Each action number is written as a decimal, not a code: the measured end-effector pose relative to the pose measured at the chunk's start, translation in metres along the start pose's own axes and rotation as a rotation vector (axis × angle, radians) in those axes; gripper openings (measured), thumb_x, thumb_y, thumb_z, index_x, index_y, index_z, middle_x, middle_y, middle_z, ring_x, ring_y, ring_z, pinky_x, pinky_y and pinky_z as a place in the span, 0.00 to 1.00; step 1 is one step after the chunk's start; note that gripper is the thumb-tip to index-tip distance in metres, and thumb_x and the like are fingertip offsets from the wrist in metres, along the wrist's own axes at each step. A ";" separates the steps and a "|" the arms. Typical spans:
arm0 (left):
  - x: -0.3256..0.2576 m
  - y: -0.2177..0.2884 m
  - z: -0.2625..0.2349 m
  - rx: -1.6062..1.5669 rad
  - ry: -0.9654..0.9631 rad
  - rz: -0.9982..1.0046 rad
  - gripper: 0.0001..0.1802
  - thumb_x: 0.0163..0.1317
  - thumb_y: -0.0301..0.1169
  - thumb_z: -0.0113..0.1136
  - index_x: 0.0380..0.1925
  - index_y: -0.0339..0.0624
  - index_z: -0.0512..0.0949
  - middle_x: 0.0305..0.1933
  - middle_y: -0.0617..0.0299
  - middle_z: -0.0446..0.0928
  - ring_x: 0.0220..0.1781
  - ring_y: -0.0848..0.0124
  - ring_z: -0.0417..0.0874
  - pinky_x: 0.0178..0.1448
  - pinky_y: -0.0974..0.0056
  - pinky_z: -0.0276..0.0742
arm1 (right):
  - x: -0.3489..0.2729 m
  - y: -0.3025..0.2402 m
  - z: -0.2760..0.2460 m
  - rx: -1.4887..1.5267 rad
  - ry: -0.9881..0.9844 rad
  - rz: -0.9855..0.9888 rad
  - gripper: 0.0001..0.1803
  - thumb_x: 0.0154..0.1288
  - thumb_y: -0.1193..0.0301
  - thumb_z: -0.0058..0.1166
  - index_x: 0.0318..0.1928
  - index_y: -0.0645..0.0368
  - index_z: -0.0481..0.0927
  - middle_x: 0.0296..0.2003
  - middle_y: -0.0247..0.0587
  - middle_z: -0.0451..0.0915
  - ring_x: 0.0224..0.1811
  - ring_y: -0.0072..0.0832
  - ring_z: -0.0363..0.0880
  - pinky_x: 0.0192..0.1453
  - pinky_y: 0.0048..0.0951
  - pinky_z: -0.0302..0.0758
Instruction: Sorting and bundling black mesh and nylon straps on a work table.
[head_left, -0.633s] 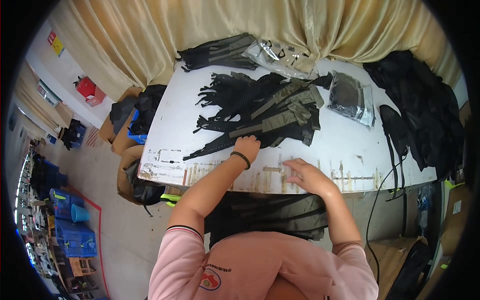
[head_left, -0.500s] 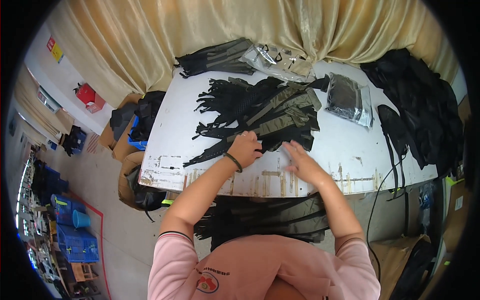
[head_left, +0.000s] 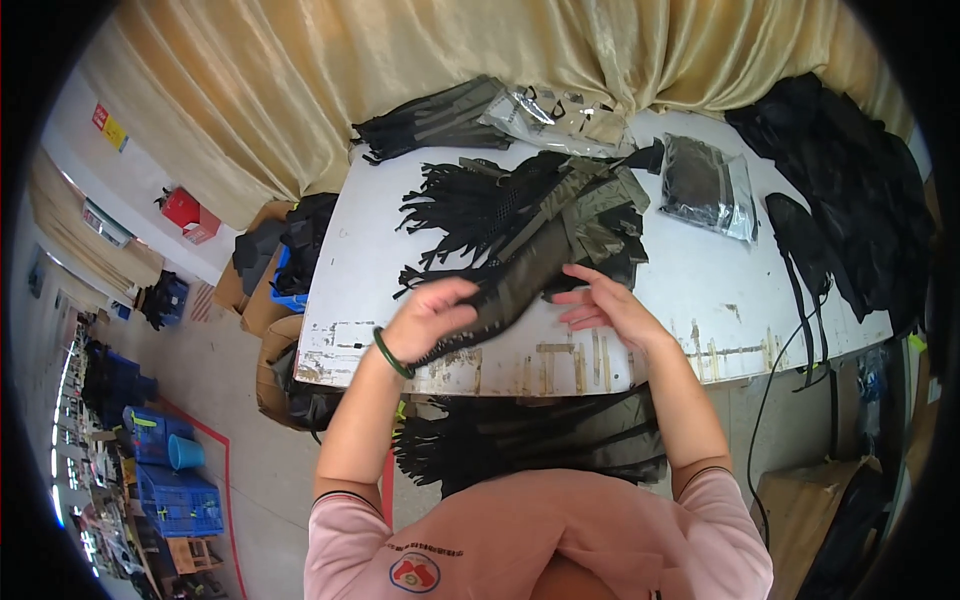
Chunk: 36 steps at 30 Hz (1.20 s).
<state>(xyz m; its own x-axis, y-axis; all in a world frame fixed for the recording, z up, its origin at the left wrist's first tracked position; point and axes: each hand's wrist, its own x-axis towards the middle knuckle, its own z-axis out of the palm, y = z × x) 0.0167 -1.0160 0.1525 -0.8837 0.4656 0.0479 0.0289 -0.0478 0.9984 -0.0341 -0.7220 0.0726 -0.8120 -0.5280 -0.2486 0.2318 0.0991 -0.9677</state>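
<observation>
black strap piece (head_left: 500,292) between left hand (head_left: 432,315) grip and right hand (head_left: 600,303)

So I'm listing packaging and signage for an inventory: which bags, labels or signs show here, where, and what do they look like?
Clear plastic bag: table's far right, rectangular, dark folded item inside.
Crinkled clear bags: table's far edge by the curtain, shiny, olive contents.
Wall sign: upper left wall, small, red and yellow.
Cardboard box: floor, lower right, brown.
Red box: floor by the left wall.
</observation>
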 end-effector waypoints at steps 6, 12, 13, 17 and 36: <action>-0.019 -0.082 0.014 -0.085 0.001 -0.348 0.11 0.60 0.23 0.55 0.43 0.34 0.74 0.38 0.67 0.76 0.40 0.79 0.73 0.45 0.74 0.70 | -0.014 0.034 0.016 0.810 0.060 -0.210 0.20 0.68 0.59 0.44 0.52 0.62 0.67 0.37 0.41 0.78 0.35 0.31 0.79 0.42 0.34 0.76; -0.018 -0.127 0.038 0.342 -0.165 -0.095 0.31 0.59 0.37 0.60 0.58 0.36 0.62 0.55 0.54 0.70 0.56 0.68 0.69 0.59 0.62 0.67 | -0.044 0.037 0.038 0.498 0.409 -0.210 0.17 0.61 0.73 0.53 0.50 0.58 0.68 0.36 0.32 0.75 0.32 0.16 0.74 0.31 0.16 0.71; -0.010 -0.124 0.055 0.174 -0.167 0.033 0.28 0.59 0.34 0.59 0.56 0.36 0.63 0.53 0.55 0.71 0.54 0.70 0.70 0.57 0.63 0.69 | -0.056 0.042 0.037 0.338 0.390 -0.190 0.14 0.61 0.74 0.53 0.47 0.57 0.70 0.35 0.31 0.75 0.31 0.15 0.72 0.30 0.15 0.69; 0.015 -0.115 0.106 0.354 0.171 0.069 0.14 0.50 0.29 0.54 0.37 0.33 0.74 0.32 0.48 0.77 0.36 0.57 0.79 0.40 0.59 0.73 | -0.076 0.052 0.046 -0.065 0.376 -0.223 0.09 0.64 0.69 0.52 0.39 0.60 0.68 0.32 0.31 0.70 0.37 0.20 0.70 0.41 0.19 0.67; 0.014 -0.151 0.115 0.338 0.247 -0.073 0.13 0.38 0.37 0.70 0.16 0.42 0.78 0.22 0.56 0.78 0.28 0.63 0.79 0.31 0.61 0.73 | -0.062 0.037 0.045 -0.984 0.086 -0.352 0.08 0.63 0.76 0.45 0.42 0.63 0.74 0.26 0.53 0.77 0.27 0.41 0.76 0.33 0.32 0.71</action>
<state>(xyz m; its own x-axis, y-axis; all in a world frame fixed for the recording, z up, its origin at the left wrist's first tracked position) 0.0537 -0.9004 0.0057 -0.9733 0.2293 0.0094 0.0773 0.2890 0.9542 0.0494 -0.7232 0.0538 -0.7934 -0.6022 0.0885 -0.5312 0.6142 -0.5836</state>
